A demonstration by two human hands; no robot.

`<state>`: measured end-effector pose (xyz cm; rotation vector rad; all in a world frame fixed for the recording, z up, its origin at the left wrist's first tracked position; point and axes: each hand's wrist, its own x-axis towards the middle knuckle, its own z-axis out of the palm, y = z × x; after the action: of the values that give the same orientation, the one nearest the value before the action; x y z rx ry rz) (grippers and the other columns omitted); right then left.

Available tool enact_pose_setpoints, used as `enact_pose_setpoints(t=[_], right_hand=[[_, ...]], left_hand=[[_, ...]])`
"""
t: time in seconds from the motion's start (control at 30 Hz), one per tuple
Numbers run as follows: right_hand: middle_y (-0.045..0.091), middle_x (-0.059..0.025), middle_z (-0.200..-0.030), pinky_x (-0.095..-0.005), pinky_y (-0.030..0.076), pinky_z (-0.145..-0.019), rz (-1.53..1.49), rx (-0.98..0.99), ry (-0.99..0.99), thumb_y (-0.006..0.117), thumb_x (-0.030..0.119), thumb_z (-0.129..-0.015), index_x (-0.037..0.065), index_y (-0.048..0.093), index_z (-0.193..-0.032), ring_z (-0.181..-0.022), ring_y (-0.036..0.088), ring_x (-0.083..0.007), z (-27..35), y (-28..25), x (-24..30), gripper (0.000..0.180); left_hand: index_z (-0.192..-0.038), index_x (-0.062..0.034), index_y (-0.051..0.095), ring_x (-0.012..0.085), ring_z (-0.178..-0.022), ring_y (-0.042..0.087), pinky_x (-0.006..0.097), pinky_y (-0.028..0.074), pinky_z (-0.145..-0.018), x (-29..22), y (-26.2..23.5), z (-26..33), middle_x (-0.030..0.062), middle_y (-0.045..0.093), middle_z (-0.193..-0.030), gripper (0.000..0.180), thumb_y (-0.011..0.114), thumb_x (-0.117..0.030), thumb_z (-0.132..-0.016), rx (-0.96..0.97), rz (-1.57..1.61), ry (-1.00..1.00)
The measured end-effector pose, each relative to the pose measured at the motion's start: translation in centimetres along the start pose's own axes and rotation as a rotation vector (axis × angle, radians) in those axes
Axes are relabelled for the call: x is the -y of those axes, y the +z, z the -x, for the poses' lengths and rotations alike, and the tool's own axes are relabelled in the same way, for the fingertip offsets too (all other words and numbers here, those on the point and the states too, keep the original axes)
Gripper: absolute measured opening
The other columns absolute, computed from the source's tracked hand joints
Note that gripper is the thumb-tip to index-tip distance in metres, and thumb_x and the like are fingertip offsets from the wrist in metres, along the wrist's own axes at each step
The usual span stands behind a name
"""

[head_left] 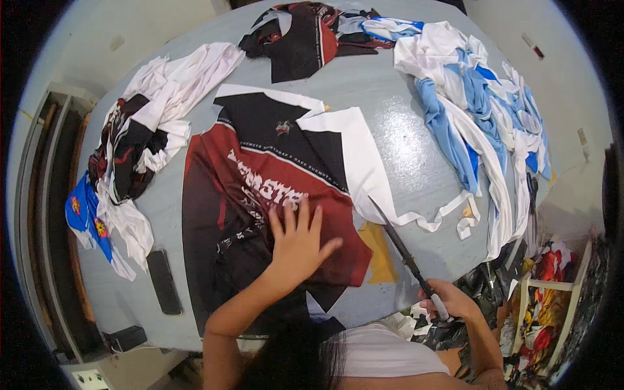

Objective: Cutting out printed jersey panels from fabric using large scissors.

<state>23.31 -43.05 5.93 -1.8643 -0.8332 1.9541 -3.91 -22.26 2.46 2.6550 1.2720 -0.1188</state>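
My left hand [298, 242] lies flat with its fingers spread on the red, black and white printed cloth [273, 195], pressing it onto the grey table [403, 143] near the table's near edge, about at its middle. The cloth stretches from under my palm toward the middle of the table, with a white panel along its right side. My right hand [448, 302] is closed around the handle of the scissors [402, 250], just off the near right edge of the table; the blades point up and left, and their tip reaches the white edge of the cloth. I cannot tell whether the blades are parted. A yellow patch [380, 250] shows on the table just left of the blades. A heap of blue and white cloth [481, 110] runs along the right edge. Dark red and black pieces [302, 32] lie at the far edge. A pile of white, black and red cloth [149, 123] sits by the left edge, with a blue piece [84, 214] hanging over it. A flat black bar [163, 281] lies near the near left corner.
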Motion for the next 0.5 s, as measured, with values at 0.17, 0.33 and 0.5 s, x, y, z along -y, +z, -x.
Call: enact_pose_setpoints(t=[0.17, 0.33, 0.5], right_hand=[[0.052, -0.0023, -0.07, -0.024, 0.044, -0.052, -0.059, 0.075, -0.031, 0.068, 0.022, -0.081, 0.001, 0.049, -0.092, -0.057, 0.052, -0.0098, 0.2, 1.4, -0.5, 0.03], [0.049, -0.0008, -0.067, -0.0235, 0.041, -0.051, -0.108, 0.072, -0.059, 0.071, 0.023, -0.079, 0.002, 0.049, -0.09, -0.057, 0.05, -0.0086, 1.6, 3.5, -1.7, 0.033], [0.047, 0.0013, -0.067, -0.0223, 0.034, -0.052, -0.121, -0.024, -0.037, 0.074, 0.024, -0.076, 0.002, 0.051, -0.082, -0.061, 0.041, -0.0064, 1.5, 5.5, -1.4, 0.032]], left_hand=[[-0.127, -0.0113, 0.047, 0.0299, -0.133, 0.026, 0.049, 0.02, -0.107, 2.0, 0.7, -7.0, 0.0077, 0.037, -0.139, 0.052, 0.058, -0.038, -0.083, -0.116, 0.231, 0.493], [-0.131, -0.0182, 0.044, 0.0282, -0.134, 0.025, 0.055, 0.016, -0.107, 3.3, 2.3, -8.0, 0.0047, 0.034, -0.141, 0.074, 0.066, -0.053, -0.069, -0.151, 0.189, 0.418], [-0.134, -0.0203, 0.04, 0.0283, -0.134, 0.022, 0.055, 0.012, -0.108, 3.8, 2.8, -8.2, 0.0042, 0.031, -0.143, 0.087, 0.068, -0.061, -0.062, -0.194, 0.222, 0.438]])
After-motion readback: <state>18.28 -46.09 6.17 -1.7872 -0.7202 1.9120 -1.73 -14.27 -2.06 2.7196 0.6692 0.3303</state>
